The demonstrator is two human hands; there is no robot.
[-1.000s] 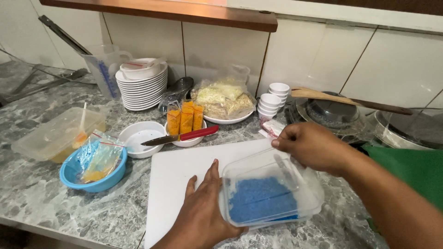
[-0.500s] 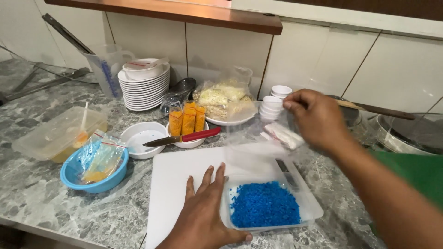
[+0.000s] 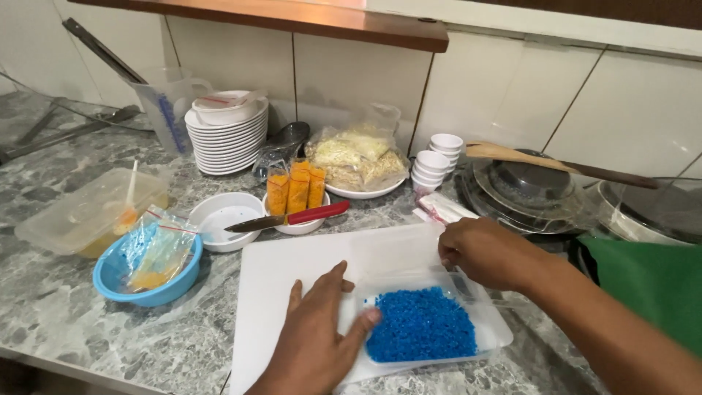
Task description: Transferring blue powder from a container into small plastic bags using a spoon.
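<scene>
Left hand (image 3: 318,340) lies flat, fingers spread, bracing the clear plastic container (image 3: 428,333) of blue granules (image 3: 422,333) at lower centre, on a white cutting board (image 3: 292,281). Right hand (image 3: 486,252) pinches its loose lid (image 3: 398,252) at the corner. A red-handled knife (image 3: 289,218) rests across bowls behind, on the marble worktop (image 3: 66,307).

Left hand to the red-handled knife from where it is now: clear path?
Probably yes. The left hand rests flat on the white cutting board, and the red-handled knife lies across two bowls just beyond the board's far edge, with nothing between.
</scene>
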